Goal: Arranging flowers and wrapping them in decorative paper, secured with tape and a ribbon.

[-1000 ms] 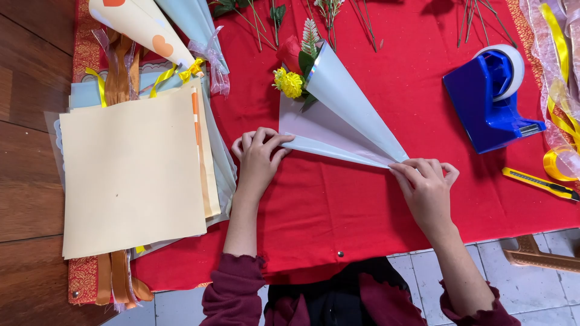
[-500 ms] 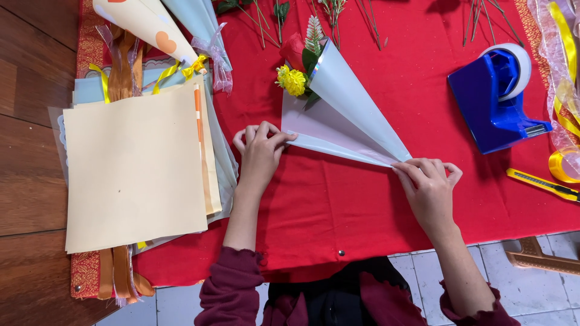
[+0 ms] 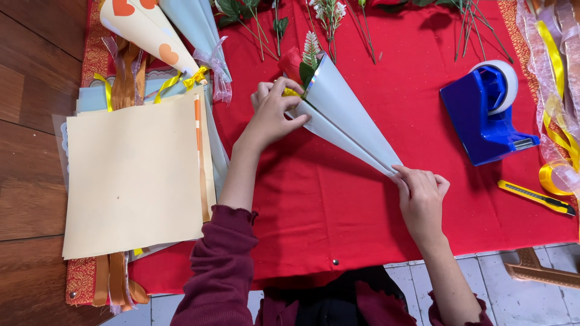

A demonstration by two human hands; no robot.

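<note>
A pale blue paper cone (image 3: 345, 111) lies on the red cloth (image 3: 362, 211), wrapped around artificial flowers (image 3: 305, 57) that poke out of its wide end. My left hand (image 3: 273, 113) grips the cone's wide upper edge, covering a yellow flower. My right hand (image 3: 420, 196) pinches the cone's narrow tip at the lower right. Both sleeves are dark red.
A stack of cream and pale blue paper sheets (image 3: 136, 172) lies left of the cone, with ribbons under it. Finished cones (image 3: 151, 33) lie at top left. A blue tape dispenser (image 3: 486, 115), a yellow utility knife (image 3: 534, 197) and ribbons (image 3: 559, 78) sit right. Loose flower stems (image 3: 362, 18) lie along the top.
My left hand has moved up from the cone's lower flap to its wide end, folding the flap over. The cone is now narrower. My right hand stays on the tip.
</note>
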